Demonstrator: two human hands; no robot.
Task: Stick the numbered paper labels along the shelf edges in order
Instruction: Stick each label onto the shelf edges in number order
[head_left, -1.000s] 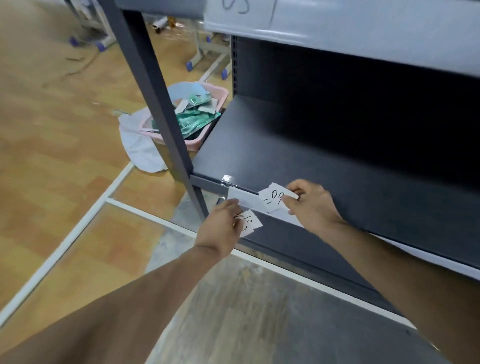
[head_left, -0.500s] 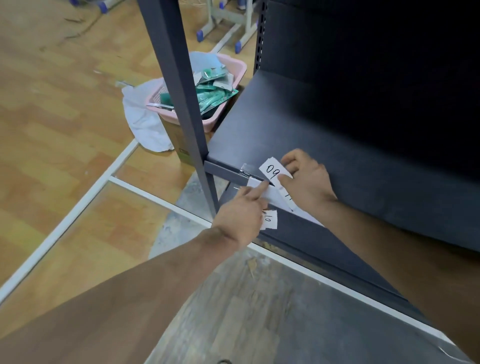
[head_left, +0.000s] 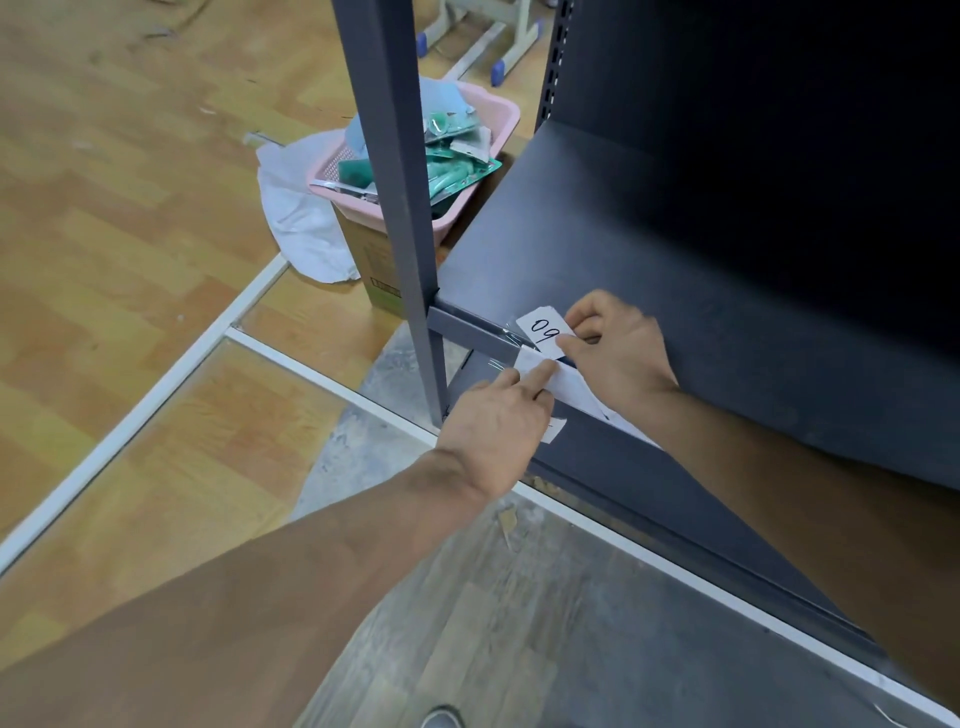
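Label "09" (head_left: 545, 330) lies at the front left corner of the shelf (head_left: 675, 249).
My right hand (head_left: 618, 353) pinches the label by its right end. Its long axis follows the shelf's front edge, free end toward the upright post (head_left: 400, 171). My left hand (head_left: 496, 421) presses a straight forefinger on the white strip (head_left: 574, 387) just below and grips a second label (head_left: 556, 430) underneath.

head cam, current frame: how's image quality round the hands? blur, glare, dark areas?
Head view: the 09 label pinched by the right hand reads sharp; the left hand hides most of a second slip it grips; clear tape on the shelf edge glints; the shelf back is nearly black, no detail; the left forearm near the lens looks soft.
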